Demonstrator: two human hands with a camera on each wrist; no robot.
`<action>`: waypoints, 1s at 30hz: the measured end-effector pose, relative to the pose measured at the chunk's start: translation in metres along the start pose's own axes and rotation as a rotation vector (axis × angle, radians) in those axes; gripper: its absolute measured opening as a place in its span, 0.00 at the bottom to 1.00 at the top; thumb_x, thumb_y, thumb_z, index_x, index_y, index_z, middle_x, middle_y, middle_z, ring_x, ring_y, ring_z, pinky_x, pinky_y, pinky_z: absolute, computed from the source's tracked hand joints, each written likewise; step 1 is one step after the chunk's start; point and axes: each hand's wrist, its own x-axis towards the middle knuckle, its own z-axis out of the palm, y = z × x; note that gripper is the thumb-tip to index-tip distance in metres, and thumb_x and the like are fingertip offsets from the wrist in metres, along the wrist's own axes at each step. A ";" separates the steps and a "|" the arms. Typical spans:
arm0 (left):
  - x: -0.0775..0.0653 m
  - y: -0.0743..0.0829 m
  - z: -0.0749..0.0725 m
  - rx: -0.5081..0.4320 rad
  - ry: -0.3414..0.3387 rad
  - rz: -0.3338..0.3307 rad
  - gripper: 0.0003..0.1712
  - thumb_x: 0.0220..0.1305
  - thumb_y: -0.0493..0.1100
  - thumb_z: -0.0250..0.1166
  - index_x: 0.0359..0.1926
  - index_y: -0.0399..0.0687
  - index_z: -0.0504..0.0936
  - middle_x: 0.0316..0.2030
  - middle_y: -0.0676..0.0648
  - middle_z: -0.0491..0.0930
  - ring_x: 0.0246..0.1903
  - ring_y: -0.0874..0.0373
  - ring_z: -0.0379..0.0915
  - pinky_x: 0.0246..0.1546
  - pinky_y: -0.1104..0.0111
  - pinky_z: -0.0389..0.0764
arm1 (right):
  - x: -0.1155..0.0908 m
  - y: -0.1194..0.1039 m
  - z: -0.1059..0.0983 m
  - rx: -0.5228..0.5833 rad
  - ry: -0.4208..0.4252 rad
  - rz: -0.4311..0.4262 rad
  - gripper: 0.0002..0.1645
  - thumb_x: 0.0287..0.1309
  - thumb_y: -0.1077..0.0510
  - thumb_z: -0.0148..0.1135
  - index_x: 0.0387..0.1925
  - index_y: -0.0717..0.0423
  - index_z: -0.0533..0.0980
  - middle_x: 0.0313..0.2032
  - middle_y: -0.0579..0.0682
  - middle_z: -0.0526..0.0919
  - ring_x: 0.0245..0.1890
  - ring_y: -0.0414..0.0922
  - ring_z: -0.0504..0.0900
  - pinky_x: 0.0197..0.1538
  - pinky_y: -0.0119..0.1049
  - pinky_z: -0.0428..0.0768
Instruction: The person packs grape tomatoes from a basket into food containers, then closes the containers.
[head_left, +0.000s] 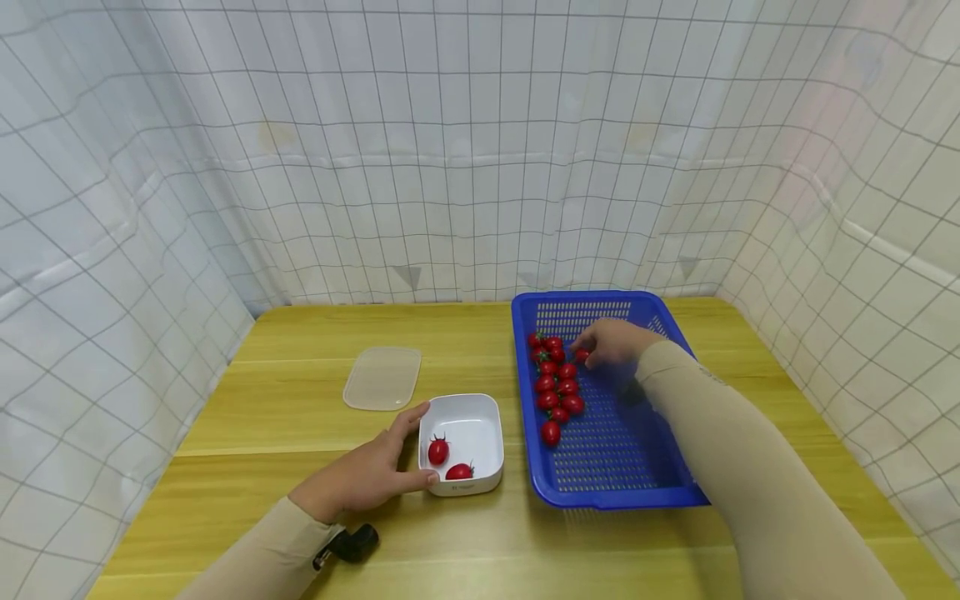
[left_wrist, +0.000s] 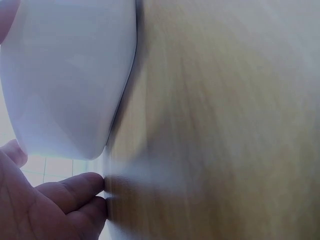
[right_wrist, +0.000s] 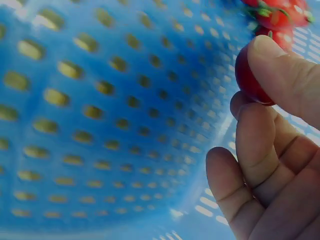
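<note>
My left hand [head_left: 366, 475] spans the near-left side of a square white container [head_left: 487, 450], thumb at the front corner and index finger at the back corner. Two cherry tomatoes [head_left: 438, 451] with green stems lie inside it. In the left wrist view the other fingers [left_wrist: 75, 192] rest low by the wooden table. Over the blue basket [head_left: 528, 433], my right hand [head_left: 617, 341] pinches a cherry tomato [right_wrist: 252, 77] between thumb and fingers. Several more cherry tomatoes [head_left: 549, 384] lie along the basket's left side.
A translucent flat lid [head_left: 383, 378] lies on the wooden table [head_left: 285, 400], behind and left of the white container. The basket stands to the container's right. White grid-patterned curtains [head_left: 480, 150] enclose the table at the back and both sides.
</note>
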 end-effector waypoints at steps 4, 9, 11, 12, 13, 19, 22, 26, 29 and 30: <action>0.000 0.000 0.000 0.011 -0.001 0.001 0.61 0.65 0.66 0.70 0.85 0.53 0.44 0.82 0.39 0.55 0.80 0.39 0.54 0.79 0.39 0.56 | -0.006 -0.002 -0.010 -0.001 0.014 -0.001 0.25 0.59 0.64 0.69 0.60 0.55 0.84 0.53 0.55 0.89 0.56 0.54 0.86 0.64 0.54 0.82; 0.000 0.001 0.000 0.014 -0.001 0.005 0.61 0.66 0.66 0.70 0.85 0.53 0.44 0.82 0.39 0.55 0.80 0.39 0.54 0.79 0.39 0.56 | -0.014 -0.010 -0.026 0.013 0.031 0.023 0.26 0.64 0.62 0.68 0.64 0.56 0.82 0.56 0.57 0.88 0.59 0.56 0.85 0.64 0.54 0.82; 0.000 0.002 -0.001 0.013 -0.001 0.011 0.61 0.66 0.65 0.71 0.85 0.53 0.44 0.82 0.39 0.54 0.80 0.39 0.53 0.79 0.39 0.56 | -0.018 -0.015 -0.032 0.013 0.045 0.018 0.26 0.66 0.62 0.68 0.65 0.57 0.80 0.56 0.58 0.88 0.58 0.56 0.86 0.64 0.54 0.82; 0.000 0.002 -0.001 0.009 -0.002 0.010 0.61 0.66 0.65 0.71 0.85 0.53 0.44 0.82 0.39 0.54 0.80 0.39 0.53 0.79 0.39 0.56 | -0.019 -0.017 -0.035 0.009 0.054 0.012 0.26 0.67 0.62 0.68 0.66 0.58 0.80 0.55 0.58 0.88 0.58 0.55 0.86 0.64 0.54 0.82; -0.001 0.002 -0.001 0.005 -0.002 0.007 0.61 0.66 0.65 0.71 0.85 0.54 0.44 0.82 0.39 0.54 0.80 0.39 0.53 0.79 0.39 0.56 | -0.021 -0.021 -0.038 0.009 0.063 0.007 0.26 0.67 0.61 0.67 0.66 0.58 0.80 0.55 0.58 0.88 0.57 0.55 0.86 0.63 0.54 0.82; -0.001 0.002 -0.002 0.012 -0.001 0.000 0.61 0.66 0.65 0.71 0.85 0.54 0.44 0.82 0.39 0.54 0.80 0.38 0.53 0.79 0.38 0.56 | -0.030 -0.048 -0.055 -0.016 0.109 -0.031 0.27 0.68 0.58 0.68 0.67 0.55 0.79 0.53 0.56 0.89 0.54 0.52 0.86 0.62 0.54 0.81; -0.001 0.002 -0.002 0.013 0.000 0.002 0.61 0.66 0.65 0.71 0.85 0.54 0.44 0.82 0.39 0.55 0.80 0.38 0.54 0.79 0.38 0.56 | -0.034 -0.061 -0.061 0.007 0.113 -0.069 0.26 0.68 0.58 0.68 0.67 0.53 0.80 0.51 0.53 0.90 0.52 0.51 0.86 0.60 0.52 0.82; -0.001 0.002 -0.001 0.005 0.000 0.010 0.61 0.66 0.65 0.71 0.85 0.54 0.44 0.82 0.39 0.55 0.80 0.39 0.53 0.79 0.38 0.56 | -0.040 -0.079 -0.063 0.024 0.123 -0.135 0.24 0.69 0.57 0.68 0.65 0.49 0.81 0.46 0.49 0.89 0.47 0.46 0.85 0.55 0.47 0.83; -0.001 0.001 0.000 0.003 0.002 0.015 0.61 0.66 0.65 0.71 0.85 0.53 0.44 0.82 0.39 0.56 0.80 0.39 0.54 0.79 0.39 0.56 | -0.043 -0.096 -0.062 0.028 0.130 -0.179 0.24 0.69 0.56 0.68 0.64 0.48 0.80 0.43 0.47 0.89 0.44 0.45 0.85 0.53 0.45 0.82; -0.001 0.001 0.000 0.003 0.002 0.019 0.61 0.66 0.65 0.71 0.85 0.52 0.44 0.81 0.39 0.56 0.80 0.39 0.54 0.79 0.39 0.55 | -0.044 -0.101 -0.062 0.027 0.131 -0.189 0.24 0.69 0.56 0.69 0.64 0.48 0.80 0.42 0.46 0.89 0.43 0.44 0.85 0.52 0.45 0.82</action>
